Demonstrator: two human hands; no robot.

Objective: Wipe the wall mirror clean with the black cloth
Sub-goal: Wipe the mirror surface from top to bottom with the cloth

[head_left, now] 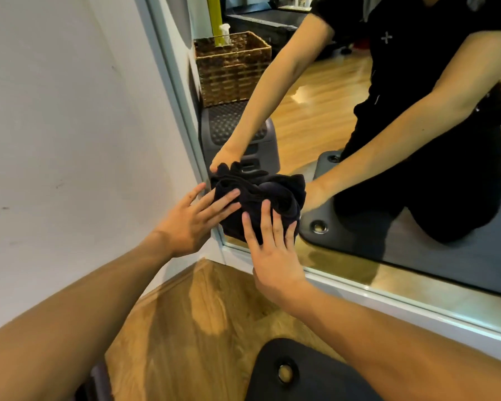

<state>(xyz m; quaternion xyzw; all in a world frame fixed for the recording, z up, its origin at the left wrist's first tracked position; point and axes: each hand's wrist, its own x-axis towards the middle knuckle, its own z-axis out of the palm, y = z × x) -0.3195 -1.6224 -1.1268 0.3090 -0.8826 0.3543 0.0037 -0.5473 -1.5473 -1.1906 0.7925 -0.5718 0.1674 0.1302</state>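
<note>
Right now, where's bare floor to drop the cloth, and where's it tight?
Free: the wooden floor between the white wall, the mirror's pale frame and the dark grey mat with a metal eyelet. Crowded: the mirror's lower left corner, where the left hand and right hand press the bunched black cloth to the glass.

Two bare forearms enter the head view, one from seven o'clock and one from five o'clock, with no sleeves, watch, bracelet or rings visible on either. The left hand (191, 221) and the right hand (272, 250) are ungloved, with short, unpainted nails. In the mirror (315, 111), toward one and two o'clock, the person's reflection wears a black short-sleeved top whose sleeves end above the elbow. A small white cross-shaped mark sits on the chest of the top. Below it the reflection shows black trousers. The face falls outside the frame.
</note>
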